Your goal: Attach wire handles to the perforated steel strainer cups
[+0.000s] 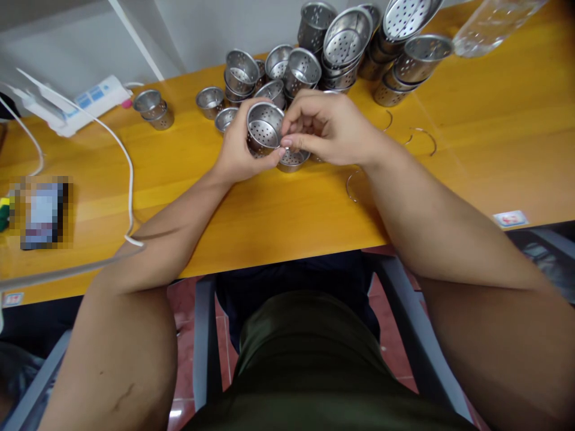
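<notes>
A perforated metal cup (265,126) is gripped in my left hand (240,146), tilted so that its holed bottom shows. The thumb lies along the near side and the fingers go behind. My right hand (321,129) is closed in a pinch at the cup's right rim. A tiny shiny bit shows at its fingertips, too small to name. Just below, another perforated cup (293,160) sits on the table, partly hidden by my hands. Thin curved wires (353,187) lie to the right, near my right forearm.
Stacked perforated cups (348,37) crowd the back of the wooden table (287,221). Two nested cups (154,109) stand farther left. A power strip (85,105) and white cable (128,173) run along the left, with a phone (45,215). A clear plastic bottle (492,27) lies at back right.
</notes>
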Demonstrator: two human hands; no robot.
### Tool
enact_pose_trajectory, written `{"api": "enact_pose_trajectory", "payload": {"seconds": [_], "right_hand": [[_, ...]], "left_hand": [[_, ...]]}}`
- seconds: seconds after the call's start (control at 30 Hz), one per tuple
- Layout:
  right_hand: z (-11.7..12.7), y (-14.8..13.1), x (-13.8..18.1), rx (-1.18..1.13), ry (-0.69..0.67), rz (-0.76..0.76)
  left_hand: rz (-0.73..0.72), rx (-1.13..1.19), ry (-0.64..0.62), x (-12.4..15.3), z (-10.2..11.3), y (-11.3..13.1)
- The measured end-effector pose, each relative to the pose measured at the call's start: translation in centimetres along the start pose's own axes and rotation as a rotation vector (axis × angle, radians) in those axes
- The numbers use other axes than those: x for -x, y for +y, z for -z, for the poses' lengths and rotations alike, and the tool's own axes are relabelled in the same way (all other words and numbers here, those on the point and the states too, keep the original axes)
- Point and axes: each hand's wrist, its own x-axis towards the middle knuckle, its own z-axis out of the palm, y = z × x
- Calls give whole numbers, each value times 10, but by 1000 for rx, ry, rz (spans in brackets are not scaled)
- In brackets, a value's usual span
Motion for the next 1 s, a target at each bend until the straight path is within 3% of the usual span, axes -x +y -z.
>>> {"api": "enact_pose_trajectory", "payload": {"seconds": [0.17, 0.4, 0.57, 1.0], "right_hand": [[-11, 10, 1, -54, 6, 42], [-21, 15, -4, -103, 70, 10], [-24, 20, -7, -69, 120, 49], [-22, 11, -2, -54, 69, -55]], "left_hand": [[72, -24, -5, -3, 2, 6], [70, -71, 23, -1, -3, -10], [81, -93, 27, -4, -3, -3], [90, -80, -4, 1, -2, -3]]}}
